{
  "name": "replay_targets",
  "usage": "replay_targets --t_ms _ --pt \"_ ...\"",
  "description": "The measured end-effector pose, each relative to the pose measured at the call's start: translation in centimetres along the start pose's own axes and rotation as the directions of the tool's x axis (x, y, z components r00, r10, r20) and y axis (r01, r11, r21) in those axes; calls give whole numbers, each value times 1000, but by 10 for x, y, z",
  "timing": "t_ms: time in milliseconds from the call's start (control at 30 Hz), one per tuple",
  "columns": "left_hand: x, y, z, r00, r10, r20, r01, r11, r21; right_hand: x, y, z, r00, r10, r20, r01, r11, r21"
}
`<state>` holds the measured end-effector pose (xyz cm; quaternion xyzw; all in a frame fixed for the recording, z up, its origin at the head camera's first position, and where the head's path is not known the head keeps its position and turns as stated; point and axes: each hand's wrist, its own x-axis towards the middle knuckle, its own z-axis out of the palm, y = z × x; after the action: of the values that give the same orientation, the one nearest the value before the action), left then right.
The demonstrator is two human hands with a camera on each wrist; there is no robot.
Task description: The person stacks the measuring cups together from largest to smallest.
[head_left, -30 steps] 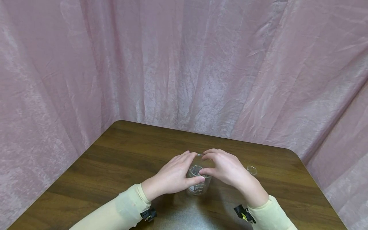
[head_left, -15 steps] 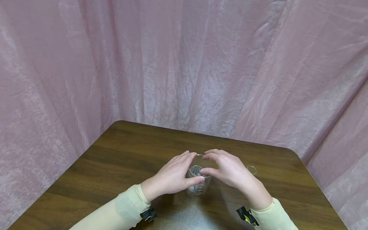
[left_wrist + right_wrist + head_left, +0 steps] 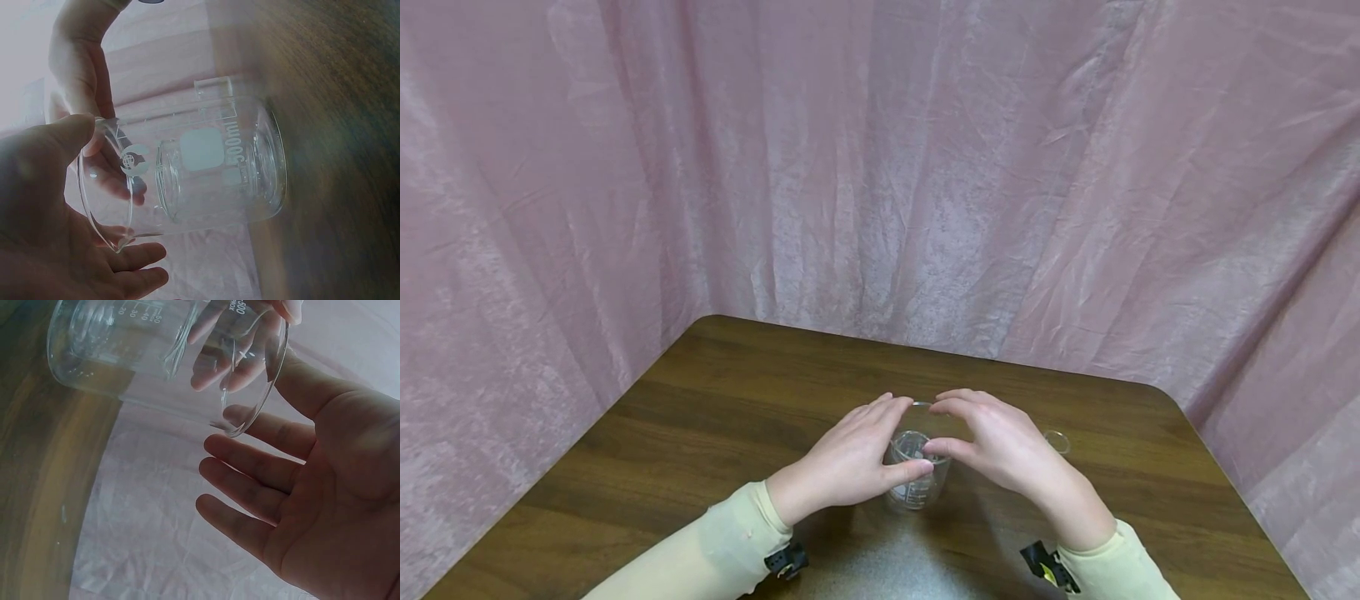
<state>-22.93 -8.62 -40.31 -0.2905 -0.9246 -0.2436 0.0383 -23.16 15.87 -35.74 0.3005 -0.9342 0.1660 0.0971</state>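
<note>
A clear 500 ml glass beaker stands upright on the wooden table, with a smaller graduated beaker nested inside it. From the left side my left hand holds the big beaker near its rim, thumb in front and fingers round the far side. My right hand spans the right side of the same rim, thumb and index finger at the glass. Its other fingers stretch loosely past the beaker in the right wrist view. Through the glass, fingertips show behind the wall.
To the right, behind my right hand, a small clear glass vessel stands on the table. Pink curtains hang round the table's back and sides. Dark wrist devices sit on both cream sleeves.
My right hand and sleeve have shifted slightly to the right along the rim. The left hand and the beakers stay where they were.
</note>
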Motion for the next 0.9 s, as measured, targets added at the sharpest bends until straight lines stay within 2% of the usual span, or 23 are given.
replay_targets --t_ms 400,900 --pt "0 -2 1 999 23 -25 -23 1000 -10 -4 2 0 1000 -9 -19 9 1000 -13" --pt "1 -1 1 1000 21 -24 -21 1000 0 -8 8 -6 1000 6 -15 -6 1000 -19"
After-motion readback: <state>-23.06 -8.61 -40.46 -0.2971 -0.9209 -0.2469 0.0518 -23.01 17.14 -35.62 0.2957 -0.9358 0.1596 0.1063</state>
